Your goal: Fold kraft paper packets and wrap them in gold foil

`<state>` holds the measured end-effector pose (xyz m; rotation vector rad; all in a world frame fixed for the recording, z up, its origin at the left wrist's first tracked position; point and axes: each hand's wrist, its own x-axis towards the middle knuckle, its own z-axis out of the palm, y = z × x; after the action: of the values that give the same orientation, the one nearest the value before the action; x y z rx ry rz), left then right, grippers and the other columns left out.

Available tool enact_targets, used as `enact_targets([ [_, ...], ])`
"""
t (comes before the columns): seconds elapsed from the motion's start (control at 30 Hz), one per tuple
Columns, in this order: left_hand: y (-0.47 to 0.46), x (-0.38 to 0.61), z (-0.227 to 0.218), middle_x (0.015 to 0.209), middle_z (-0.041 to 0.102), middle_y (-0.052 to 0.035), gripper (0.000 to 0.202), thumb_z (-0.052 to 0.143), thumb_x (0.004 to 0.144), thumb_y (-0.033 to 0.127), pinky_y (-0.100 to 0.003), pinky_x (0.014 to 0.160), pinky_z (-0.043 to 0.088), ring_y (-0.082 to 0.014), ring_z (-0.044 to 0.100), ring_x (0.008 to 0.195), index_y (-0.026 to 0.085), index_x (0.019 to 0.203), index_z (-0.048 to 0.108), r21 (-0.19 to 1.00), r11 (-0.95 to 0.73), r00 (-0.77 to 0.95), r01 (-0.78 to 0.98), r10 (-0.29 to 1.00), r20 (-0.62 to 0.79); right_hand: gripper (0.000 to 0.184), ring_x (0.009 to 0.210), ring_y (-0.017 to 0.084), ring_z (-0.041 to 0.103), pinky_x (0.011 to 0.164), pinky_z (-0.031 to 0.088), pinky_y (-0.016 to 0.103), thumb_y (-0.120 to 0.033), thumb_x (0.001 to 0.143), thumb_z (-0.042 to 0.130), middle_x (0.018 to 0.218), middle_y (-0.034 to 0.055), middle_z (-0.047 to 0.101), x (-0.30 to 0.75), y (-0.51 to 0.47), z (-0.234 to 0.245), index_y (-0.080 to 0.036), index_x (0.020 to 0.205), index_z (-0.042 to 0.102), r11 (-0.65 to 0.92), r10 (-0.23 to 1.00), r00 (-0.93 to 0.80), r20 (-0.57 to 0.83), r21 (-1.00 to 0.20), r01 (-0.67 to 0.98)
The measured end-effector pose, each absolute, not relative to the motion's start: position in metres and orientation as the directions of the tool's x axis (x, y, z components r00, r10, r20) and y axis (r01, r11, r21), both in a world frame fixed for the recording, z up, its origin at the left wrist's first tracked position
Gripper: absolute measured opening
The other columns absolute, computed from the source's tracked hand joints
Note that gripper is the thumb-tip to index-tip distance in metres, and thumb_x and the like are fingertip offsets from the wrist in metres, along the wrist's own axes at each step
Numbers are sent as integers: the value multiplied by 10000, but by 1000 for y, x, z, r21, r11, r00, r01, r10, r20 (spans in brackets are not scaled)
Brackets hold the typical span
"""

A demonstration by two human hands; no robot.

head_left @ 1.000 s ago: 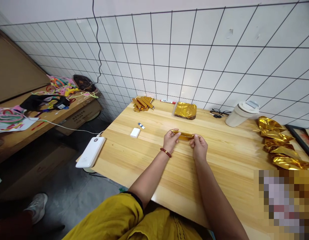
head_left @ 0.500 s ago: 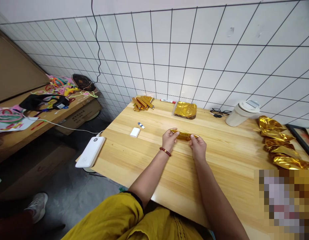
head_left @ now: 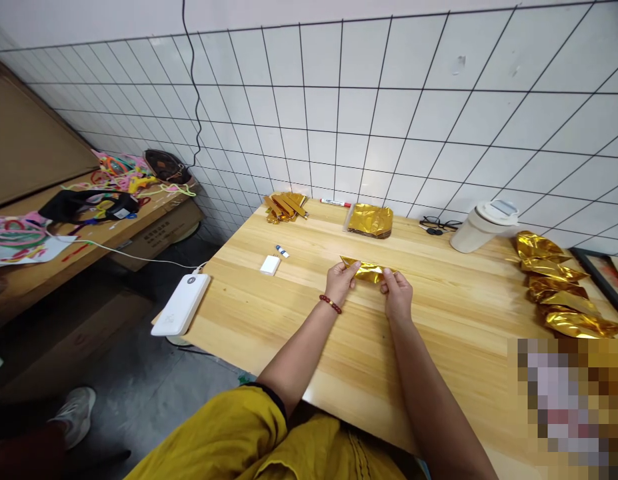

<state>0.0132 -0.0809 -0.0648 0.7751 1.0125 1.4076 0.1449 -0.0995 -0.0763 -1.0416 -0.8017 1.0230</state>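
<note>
Between my two hands is a folded piece of gold foil paper (head_left: 371,272), a shiny strip with a pointed left end. My left hand (head_left: 341,281), with a red bead bracelet on the wrist, pinches its left part. On the other side, my right hand (head_left: 398,293) grips the right part with thumb and fingers. Behind the hands lies a stack of gold foil sheets (head_left: 371,220). A pile of narrow folded gold strips (head_left: 287,207) rests at the far left corner. Along the right side runs a row of puffed folded gold foil pieces (head_left: 556,287).
On the wooden table (head_left: 289,313) are a white charger (head_left: 270,265), a small blue-and-white item (head_left: 282,251), a marker (head_left: 335,203), glasses (head_left: 441,225) and a cream tumbler (head_left: 485,227). A white power bank (head_left: 181,305) with a cable sits at the left edge. The tiled wall borders the back.
The foil strip has opened out somewhat, showing a broader shiny face and a pointed left tip. Both hands keep their hold, with only slight finger shifts.
</note>
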Motion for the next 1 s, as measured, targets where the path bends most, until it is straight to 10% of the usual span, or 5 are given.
enact_targets([
  [1.0, -92, 17, -55, 669, 664, -23, 458, 871, 490, 468, -204, 448, 343, -51, 468, 497, 114, 730, 705, 915, 96, 58, -392, 995, -79, 267, 629, 132, 558, 661, 453, 288, -407, 622, 824, 672, -7, 658, 146, -100, -74, -189, 714, 701, 136, 965, 255, 53, -938, -319],
])
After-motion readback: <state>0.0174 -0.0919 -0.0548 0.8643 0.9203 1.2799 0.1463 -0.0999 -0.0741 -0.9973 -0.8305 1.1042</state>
